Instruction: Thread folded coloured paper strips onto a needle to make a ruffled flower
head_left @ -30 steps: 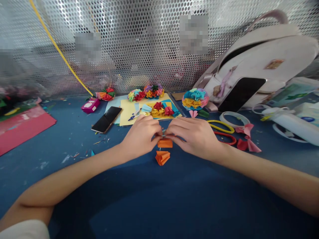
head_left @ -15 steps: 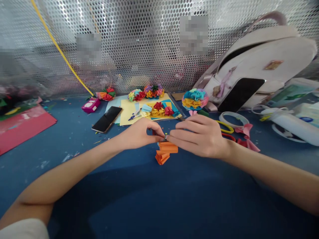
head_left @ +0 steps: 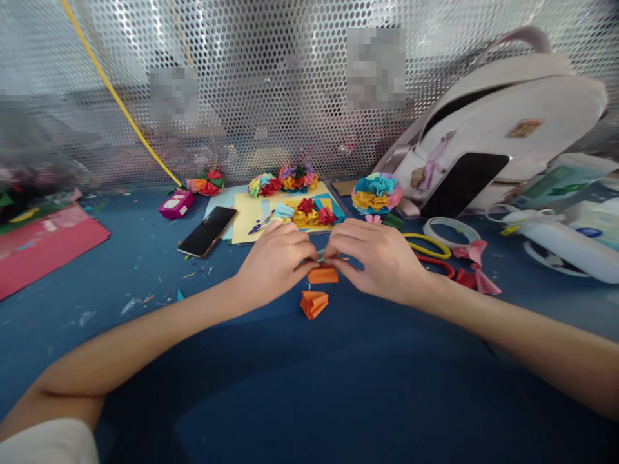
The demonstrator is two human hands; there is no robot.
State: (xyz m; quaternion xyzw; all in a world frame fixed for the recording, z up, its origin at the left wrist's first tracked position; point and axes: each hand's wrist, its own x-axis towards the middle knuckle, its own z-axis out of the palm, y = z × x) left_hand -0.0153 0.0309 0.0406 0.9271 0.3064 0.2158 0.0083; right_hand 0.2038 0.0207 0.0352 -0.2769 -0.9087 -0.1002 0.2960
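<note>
The left hand (head_left: 273, 265) and the right hand (head_left: 380, 263) are together in front of the person, both curled inward, with their fingertips meeting and pinching a small paper piece (head_left: 319, 255) that is too small to make out clearly. Directly below the pinch, an orange folded paper strip (head_left: 323, 276) lies on the blue desk (head_left: 120, 361); whether the fingers touch it cannot be told. Just below that strip, nearer the person, sits an orange pleated paper fan (head_left: 314, 304).

Beyond the left hand are a black smartphone (head_left: 206, 231) and a yellow card (head_left: 251, 222) carrying crumpled paper flowers (head_left: 306, 215). Beyond the right hand sits a multicoloured paper rosette (head_left: 376, 193). Off to the right of that hand lie yellow and red loops (head_left: 428, 250), a clear tape roll (head_left: 452, 232) and a pink paper bow (head_left: 474, 265).
</note>
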